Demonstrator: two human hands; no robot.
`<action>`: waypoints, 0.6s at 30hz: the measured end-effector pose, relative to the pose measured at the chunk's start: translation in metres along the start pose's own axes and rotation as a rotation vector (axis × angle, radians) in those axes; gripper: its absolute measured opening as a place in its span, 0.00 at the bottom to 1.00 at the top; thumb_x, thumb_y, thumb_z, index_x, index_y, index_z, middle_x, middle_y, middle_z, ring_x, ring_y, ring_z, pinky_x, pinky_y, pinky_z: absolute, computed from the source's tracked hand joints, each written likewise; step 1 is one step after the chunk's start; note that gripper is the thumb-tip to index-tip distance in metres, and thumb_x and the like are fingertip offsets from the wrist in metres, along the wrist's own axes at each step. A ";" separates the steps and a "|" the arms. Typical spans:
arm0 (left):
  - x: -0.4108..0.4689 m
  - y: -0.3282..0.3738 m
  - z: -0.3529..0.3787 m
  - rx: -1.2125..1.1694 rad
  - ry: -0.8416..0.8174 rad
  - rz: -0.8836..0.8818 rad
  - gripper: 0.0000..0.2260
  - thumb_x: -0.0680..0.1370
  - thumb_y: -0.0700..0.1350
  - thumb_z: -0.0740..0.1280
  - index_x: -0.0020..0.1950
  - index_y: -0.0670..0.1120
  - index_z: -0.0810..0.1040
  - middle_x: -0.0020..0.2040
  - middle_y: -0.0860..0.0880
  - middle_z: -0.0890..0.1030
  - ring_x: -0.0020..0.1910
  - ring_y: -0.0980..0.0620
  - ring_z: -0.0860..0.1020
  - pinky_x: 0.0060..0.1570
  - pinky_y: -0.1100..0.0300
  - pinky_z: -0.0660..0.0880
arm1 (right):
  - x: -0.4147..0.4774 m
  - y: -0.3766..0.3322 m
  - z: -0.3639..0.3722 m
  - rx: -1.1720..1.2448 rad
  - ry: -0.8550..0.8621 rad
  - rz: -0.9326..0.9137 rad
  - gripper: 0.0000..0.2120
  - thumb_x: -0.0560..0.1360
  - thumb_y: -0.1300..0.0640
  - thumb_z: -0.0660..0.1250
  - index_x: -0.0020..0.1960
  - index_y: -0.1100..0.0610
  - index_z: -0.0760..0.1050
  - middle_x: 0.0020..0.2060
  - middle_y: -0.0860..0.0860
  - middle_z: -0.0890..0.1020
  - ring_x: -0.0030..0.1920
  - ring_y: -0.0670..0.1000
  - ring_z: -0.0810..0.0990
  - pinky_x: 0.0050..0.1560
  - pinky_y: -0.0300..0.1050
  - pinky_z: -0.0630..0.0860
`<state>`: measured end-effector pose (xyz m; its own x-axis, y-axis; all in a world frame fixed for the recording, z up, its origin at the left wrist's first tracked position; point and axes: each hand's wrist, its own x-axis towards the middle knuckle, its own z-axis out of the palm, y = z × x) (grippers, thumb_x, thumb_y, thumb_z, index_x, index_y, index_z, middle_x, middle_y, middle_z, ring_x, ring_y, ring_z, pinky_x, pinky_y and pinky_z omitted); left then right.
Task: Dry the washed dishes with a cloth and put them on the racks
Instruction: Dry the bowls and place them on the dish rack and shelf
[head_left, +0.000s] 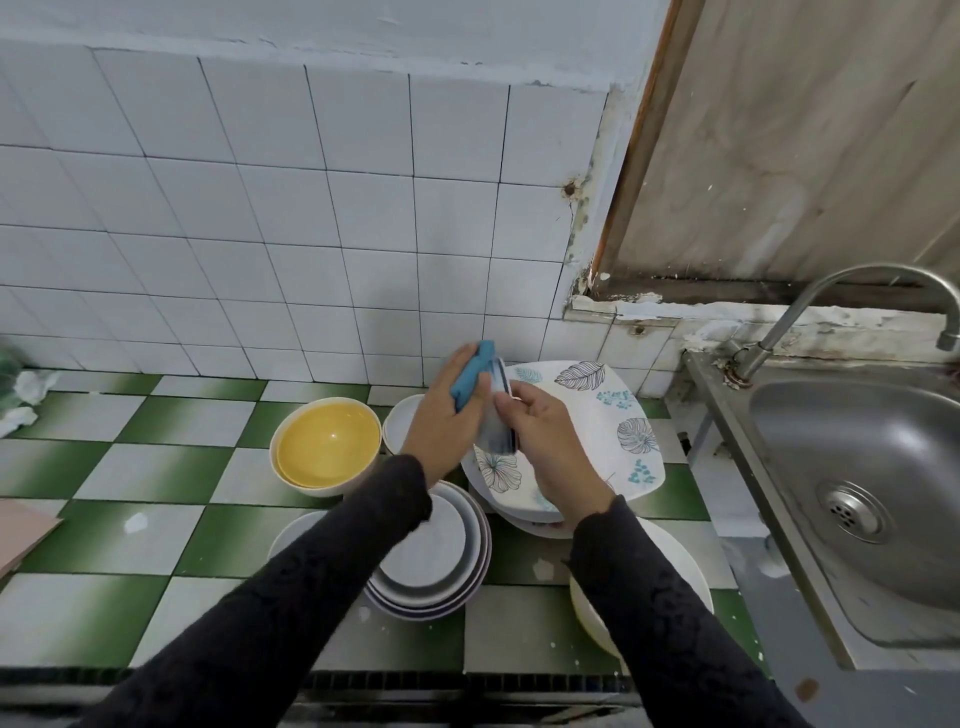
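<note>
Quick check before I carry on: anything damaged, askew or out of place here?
The leaf-print plate appears tilted on the dishes beneath it. The wall edge beside the wooden frame is cracked and stained, with a rusty hole in one tile. Crumpled white scraps lie at the counter's left edge.

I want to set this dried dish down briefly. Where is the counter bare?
The widest bare patch is the checkered counter left of the yellow bowl, bordered by the tiled wall and the pink board. Another lies at the front edge, left of the plate stack. From the yellow bowl to the sink it is crowded.
</note>
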<state>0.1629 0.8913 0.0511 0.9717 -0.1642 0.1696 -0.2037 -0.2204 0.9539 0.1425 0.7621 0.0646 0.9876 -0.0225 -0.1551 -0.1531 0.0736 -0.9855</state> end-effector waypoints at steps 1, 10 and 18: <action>0.003 0.002 -0.005 -0.005 0.002 -0.021 0.24 0.81 0.56 0.58 0.76 0.51 0.63 0.71 0.53 0.68 0.71 0.52 0.68 0.70 0.52 0.70 | 0.000 -0.003 -0.002 -0.034 -0.016 -0.010 0.09 0.84 0.57 0.63 0.59 0.60 0.78 0.51 0.56 0.85 0.52 0.52 0.84 0.48 0.42 0.81; 0.001 0.002 -0.011 0.051 -0.077 0.144 0.20 0.83 0.51 0.59 0.75 0.50 0.66 0.74 0.54 0.67 0.73 0.57 0.65 0.74 0.55 0.64 | 0.003 -0.012 -0.009 -0.160 -0.061 -0.103 0.08 0.83 0.62 0.62 0.56 0.59 0.80 0.50 0.58 0.84 0.51 0.51 0.82 0.48 0.41 0.79; 0.002 0.000 -0.015 0.146 -0.117 0.283 0.19 0.83 0.48 0.61 0.75 0.50 0.67 0.74 0.55 0.68 0.73 0.62 0.63 0.71 0.68 0.62 | 0.008 -0.011 -0.008 -0.189 -0.032 -0.118 0.08 0.83 0.64 0.61 0.53 0.59 0.79 0.48 0.55 0.83 0.48 0.51 0.80 0.48 0.40 0.78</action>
<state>0.1662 0.9054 0.0552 0.8559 -0.3458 0.3846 -0.4862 -0.2845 0.8263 0.1522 0.7536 0.0733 0.9992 0.0117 -0.0382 -0.0366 -0.1162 -0.9925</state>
